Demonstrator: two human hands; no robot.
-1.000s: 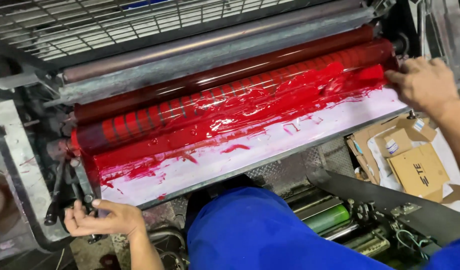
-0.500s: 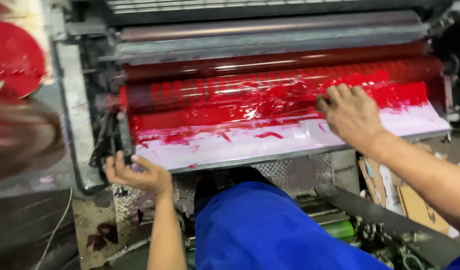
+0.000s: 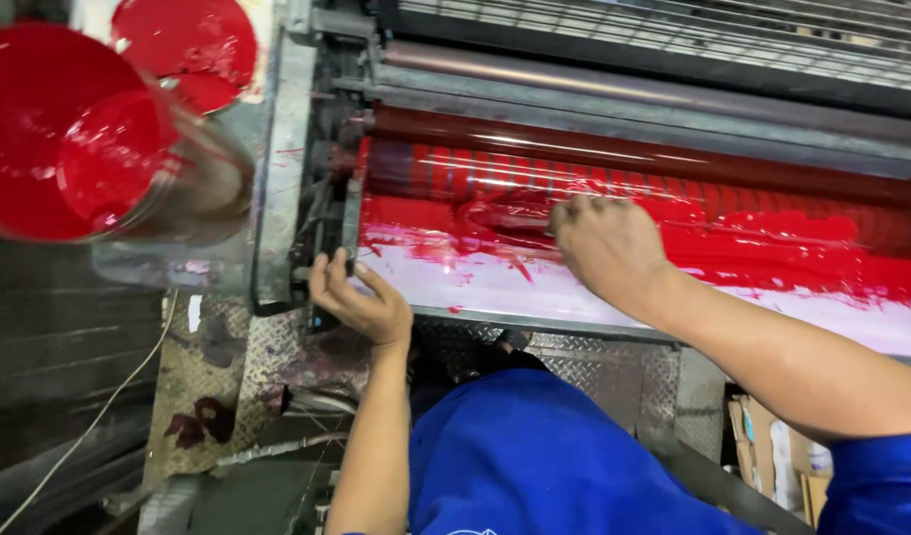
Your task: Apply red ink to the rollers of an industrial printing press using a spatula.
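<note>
Gripping the near-left corner of the ink tray (image 3: 574, 292), the left hand (image 3: 361, 302) curls its fingers over the metal edge, apparently to brace the body. Beyond and to its right, the right hand (image 3: 604, 243) lies knuckles-up in the red ink (image 3: 772, 243), fingers bent as if around a tool I cannot make out. Past its fingertips runs the ink-coated roller (image 3: 614, 178); far left of both hands sit open red ink cans (image 3: 69, 139).

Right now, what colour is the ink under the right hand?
Bright red ink, seen in the head view, under the right hand.
</note>
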